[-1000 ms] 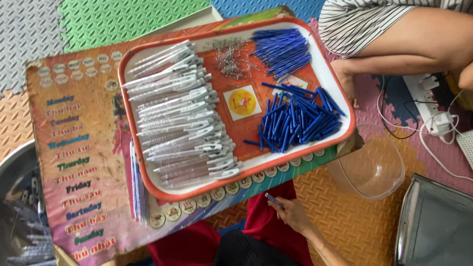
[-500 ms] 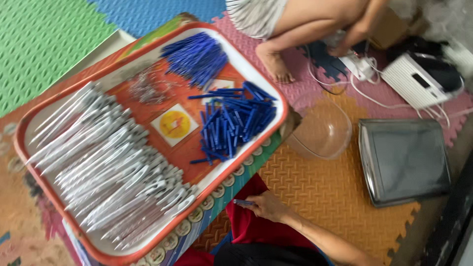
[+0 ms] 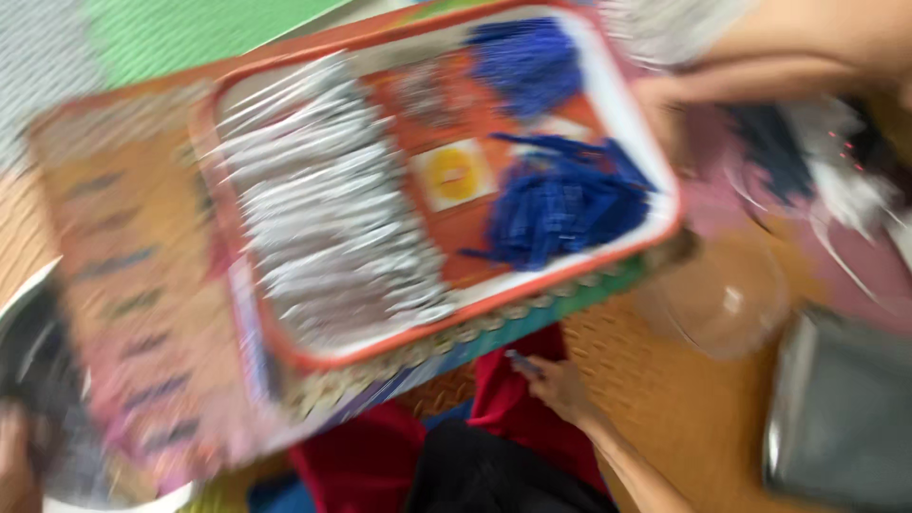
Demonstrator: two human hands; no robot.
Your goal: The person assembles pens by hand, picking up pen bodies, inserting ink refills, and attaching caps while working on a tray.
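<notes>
Right hand pinched a small blue piece beside the surface's edge, below the orange-rimmed tray.

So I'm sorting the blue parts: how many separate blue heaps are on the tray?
2. One blue heap lies at the tray's far edge, the other blue heap nearer its right rim. The picture is blurred, so stray pieces may go unseen.

A red-rimmed tray with a white border and orange middle is showing a yellow circle on a white square. Silvery white pens and blue pen parts are filling it. The floor mat is showing an orange ridged pattern.
</notes>
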